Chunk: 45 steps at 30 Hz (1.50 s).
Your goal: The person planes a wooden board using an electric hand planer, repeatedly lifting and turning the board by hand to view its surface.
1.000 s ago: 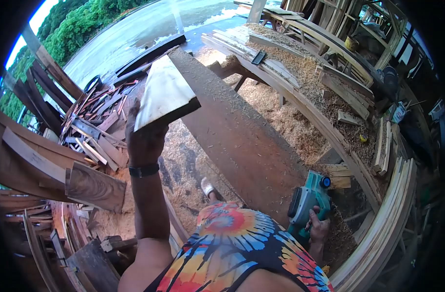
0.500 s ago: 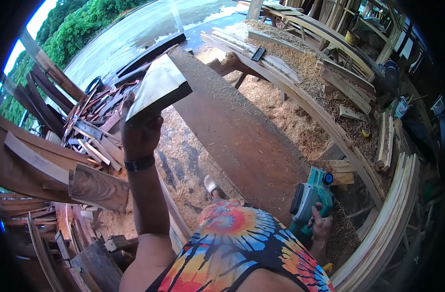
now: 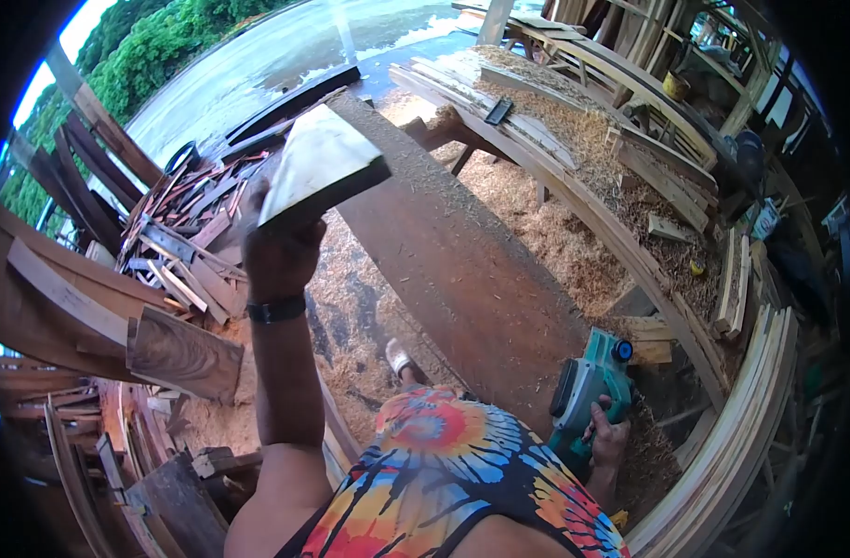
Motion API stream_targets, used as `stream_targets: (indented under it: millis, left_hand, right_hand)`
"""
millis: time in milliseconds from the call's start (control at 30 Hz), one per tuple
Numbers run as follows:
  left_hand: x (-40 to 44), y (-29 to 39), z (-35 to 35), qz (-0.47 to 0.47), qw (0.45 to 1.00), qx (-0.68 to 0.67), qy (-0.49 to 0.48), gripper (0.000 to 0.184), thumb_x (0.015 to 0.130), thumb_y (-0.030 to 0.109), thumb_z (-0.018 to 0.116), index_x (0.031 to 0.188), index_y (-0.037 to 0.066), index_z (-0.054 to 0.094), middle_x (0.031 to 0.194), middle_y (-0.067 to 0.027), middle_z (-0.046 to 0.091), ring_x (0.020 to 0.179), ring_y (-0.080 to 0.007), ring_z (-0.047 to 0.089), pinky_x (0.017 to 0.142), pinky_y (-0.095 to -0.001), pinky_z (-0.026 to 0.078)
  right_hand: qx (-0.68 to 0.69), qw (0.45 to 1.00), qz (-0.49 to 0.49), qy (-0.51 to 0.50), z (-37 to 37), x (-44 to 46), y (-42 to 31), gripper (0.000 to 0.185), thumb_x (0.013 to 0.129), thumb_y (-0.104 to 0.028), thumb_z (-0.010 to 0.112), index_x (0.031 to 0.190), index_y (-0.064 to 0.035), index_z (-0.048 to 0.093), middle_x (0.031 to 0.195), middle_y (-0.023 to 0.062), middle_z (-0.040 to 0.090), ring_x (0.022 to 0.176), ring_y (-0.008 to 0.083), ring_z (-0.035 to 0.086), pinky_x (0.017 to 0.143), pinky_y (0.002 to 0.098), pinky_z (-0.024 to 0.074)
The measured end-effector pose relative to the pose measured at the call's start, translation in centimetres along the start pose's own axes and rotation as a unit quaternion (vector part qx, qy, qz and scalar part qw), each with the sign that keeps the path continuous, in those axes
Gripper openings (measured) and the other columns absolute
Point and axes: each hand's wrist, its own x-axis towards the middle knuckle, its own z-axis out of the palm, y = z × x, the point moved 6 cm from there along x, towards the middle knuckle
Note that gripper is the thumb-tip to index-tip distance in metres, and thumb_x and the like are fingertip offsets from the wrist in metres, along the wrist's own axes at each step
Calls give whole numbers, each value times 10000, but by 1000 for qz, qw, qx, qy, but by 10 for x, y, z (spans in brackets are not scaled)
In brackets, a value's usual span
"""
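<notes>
Now the pale board (image 3: 323, 163) is being held aloft by the left hand (image 3: 284, 246), its broad, light face being turned upward, its dark edge being shown toward the camera, and part of the long brown bench (image 3: 462, 279) being hidden behind it. It is being gripped at the near end, with the fingers being curled up against it from below; the exact spot being pressed by each fingertip cannot be told. Down on the other side, the green power planer (image 3: 588, 386) is being grasped by the right hand (image 3: 608, 435), the fingers being wrapped around its handle beside the bench's near end; whether any weight is being taken by the bench cannot be told. To the right, ground is being covered by wood shavings (image 3: 509, 205), while a bundle of long strips (image 3: 741, 428) is being seen near the planer.
</notes>
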Motion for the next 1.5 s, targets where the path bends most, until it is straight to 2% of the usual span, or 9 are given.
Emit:
stream_targets:
  millis: [133, 167, 233, 433, 800, 1000, 1300, 1400, 1500]
  left_hand:
    - [5, -14, 7, -48, 995, -88, -8, 577, 1069, 464, 282, 1300, 21, 572, 1087, -140, 724, 882, -255, 689, 714, -355, 560]
    - [6, -18, 8, -67, 993, -98, 11, 745, 1056, 580, 192, 1292, -8, 582, 1082, -147, 724, 850, -263, 659, 732, -365, 521]
    - [2, -21, 29, -52, 990, -48, 124, 790, 1053, 605, 169, 1263, -32, 585, 987, -138, 724, 761, -253, 617, 693, -346, 502]
    - [20, -30, 28, -64, 989, -45, 127, 833, 1038, 648, 169, 1222, -59, 570, 866, -125, 694, 747, -225, 613, 669, -358, 513]
    - [30, -19, 27, -62, 996, -45, 55, 785, 1038, 634, 200, 1238, -44, 540, 988, -159, 688, 820, -267, 636, 682, -365, 518]
    - [30, -15, 35, -59, 996, -58, 35, 769, 1043, 619, 204, 1234, -49, 533, 980, -164, 685, 817, -266, 624, 695, -351, 508]
    - [32, -14, 36, -54, 996, -49, 49, 776, 1047, 620, 234, 1187, -87, 523, 906, -160, 659, 778, -260, 605, 677, -353, 493]
    - [34, -15, 32, -48, 996, -43, 63, 778, 1047, 621, 234, 1186, -88, 523, 893, -154, 653, 776, -259, 605, 673, -354, 491]
    - [35, -16, 29, -57, 996, -53, 33, 762, 1056, 611, 218, 1268, -52, 528, 959, -160, 673, 787, -250, 616, 683, -352, 507]
  right_hand:
    - [-2, 1000, -26, -5, -2, 3, 5, 314, 903, -106, 726, 1168, 12, 609, 705, 28, 565, 502, 115, 512, 471, 275, 412]
    - [-2, 999, -36, -6, -2, 4, 4, 313, 905, -105, 723, 1170, 14, 607, 692, 26, 557, 500, 117, 511, 470, 276, 412]
    - [-4, 999, -33, -17, 0, 4, 0, 310, 911, -107, 715, 1171, 20, 604, 680, 31, 548, 496, 118, 506, 467, 277, 420]
    - [3, 999, -47, -18, -4, 9, 10, 264, 926, -136, 718, 1146, -21, 629, 652, 26, 526, 468, 128, 496, 435, 292, 421]
    - [-6, 998, -58, -3, -7, 11, 16, 258, 932, -153, 717, 1149, -29, 652, 657, 13, 531, 479, 120, 508, 442, 289, 421]
    - [-1, 1000, -26, -2, -5, 7, 10, 324, 901, -113, 720, 1171, 15, 595, 876, 70, 608, 497, 120, 515, 460, 284, 443]
    - [6, 998, -56, -6, -7, 11, 15, 291, 917, -162, 735, 1155, -26, 638, 656, 17, 528, 470, 126, 507, 443, 284, 425]
    - [14, 1000, -20, -16, -7, 11, 16, 316, 905, -91, 723, 1173, 23, 600, 872, 68, 616, 530, 111, 523, 455, 287, 449]
    - [10, 999, -33, -5, -8, 11, 17, 315, 906, -89, 722, 1174, 25, 603, 893, 75, 629, 526, 112, 520, 455, 287, 448]
